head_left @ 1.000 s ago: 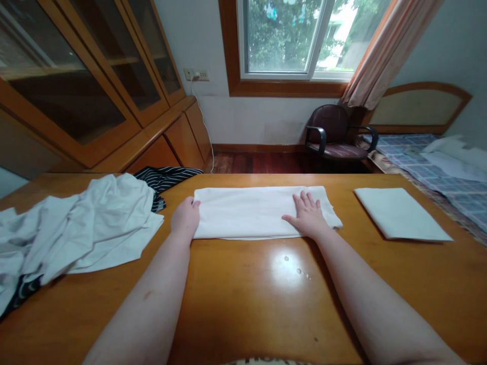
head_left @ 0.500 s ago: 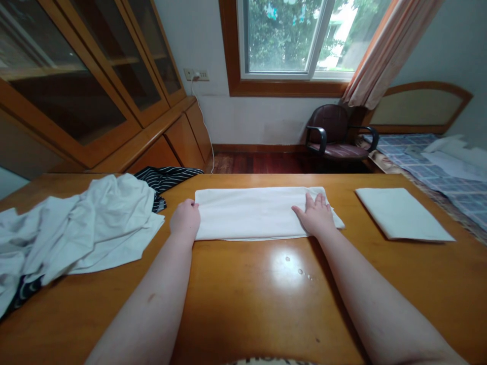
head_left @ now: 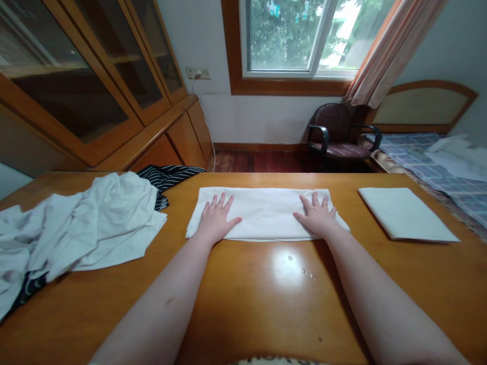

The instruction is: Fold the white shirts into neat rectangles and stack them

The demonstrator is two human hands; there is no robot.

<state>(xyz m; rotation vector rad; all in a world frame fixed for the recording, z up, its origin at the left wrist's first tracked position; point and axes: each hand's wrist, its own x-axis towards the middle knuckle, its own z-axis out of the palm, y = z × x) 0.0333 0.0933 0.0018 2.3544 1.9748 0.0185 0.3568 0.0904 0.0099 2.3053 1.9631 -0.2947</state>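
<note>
A white cloth (head_left: 266,213), folded into a long flat strip, lies across the wooden table in front of me. My left hand (head_left: 216,219) rests flat on its left part with the fingers spread. On the right part lies my right hand (head_left: 316,215), palm down and fingers apart. Neither hand grips the fabric. The cloth's kind of garment or linen cannot be made out from the folds.
A crumpled heap of white cloth (head_left: 102,218) lies on the table's left side, with a black striped cloth (head_left: 171,176) behind it. To the right is a neatly folded white cloth (head_left: 407,213). Beyond the table (head_left: 258,304) stand an office chair (head_left: 335,129) and a bed.
My left hand has let go of the cloth's left edge, opened and moved right to lie flat on it. My right hand stays on the right part.
</note>
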